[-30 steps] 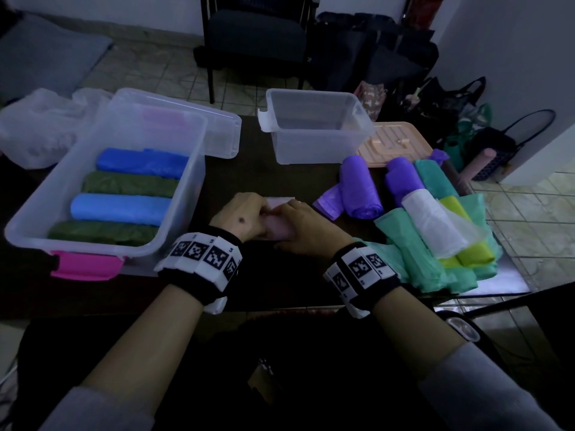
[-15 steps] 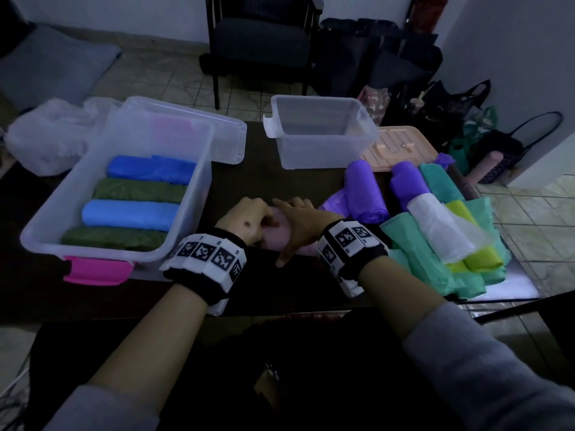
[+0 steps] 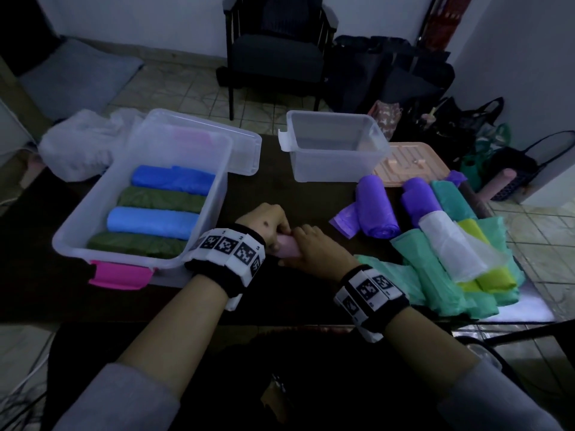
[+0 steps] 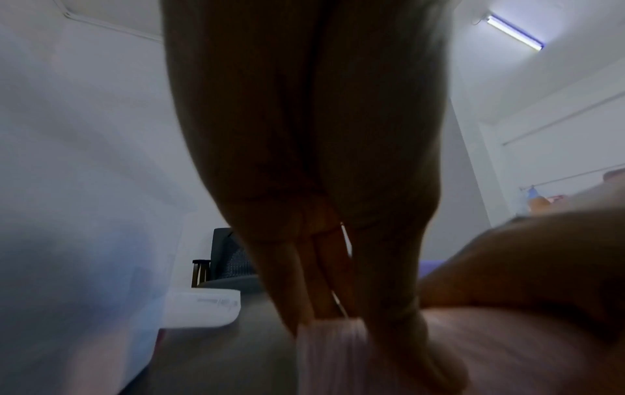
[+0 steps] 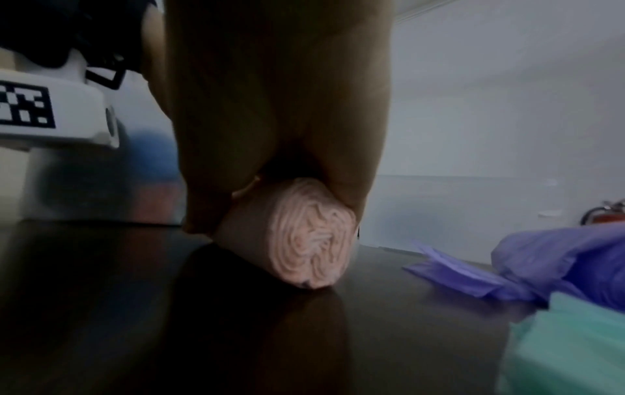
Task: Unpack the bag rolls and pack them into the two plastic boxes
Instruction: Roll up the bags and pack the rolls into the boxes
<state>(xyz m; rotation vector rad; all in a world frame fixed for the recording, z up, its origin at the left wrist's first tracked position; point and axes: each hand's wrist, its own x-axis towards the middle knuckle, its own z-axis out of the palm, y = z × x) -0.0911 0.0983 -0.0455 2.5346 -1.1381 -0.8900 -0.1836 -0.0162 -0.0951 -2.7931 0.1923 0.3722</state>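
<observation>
My left hand (image 3: 264, 223) and my right hand (image 3: 314, 248) both rest at the centre of the dark table (image 3: 280, 194), clamped on one pink bag roll (image 3: 287, 247). The left hand comes in from 7 o'clock, back upward, fingers curled over the roll's far-left part. The right hand comes in from 5 o'clock, palm down, and covers the roll's near-right part. In the right wrist view the palm and thumb enclose the roll from above; its spiral end face (image 5: 312, 235) points at the camera and its lower edge touches the table. In the left wrist view the fingers (image 4: 297, 280) reach down onto the blurred roll (image 4: 335, 355).

At 10 o'clock from my hands stands the large clear box (image 3: 74, 231) with a pink latch (image 3: 119, 273). It holds four rolls side by side: blue roll (image 3: 172, 178), green roll (image 3: 161, 199), light blue roll (image 3: 152, 222), dark green roll (image 3: 137, 244). Its clear lid (image 3: 245, 154) lies behind it.

At 1 o'clock stands the small clear box (image 3: 333, 163), with a peach lid (image 3: 404, 163) just beside it at its right.

At 3 o'clock lies a heap of rolls: two purple rolls (image 3: 376, 209), teal rolls (image 3: 432, 275), a white roll (image 3: 454, 244) across a yellow-green roll (image 3: 494, 278).
</observation>
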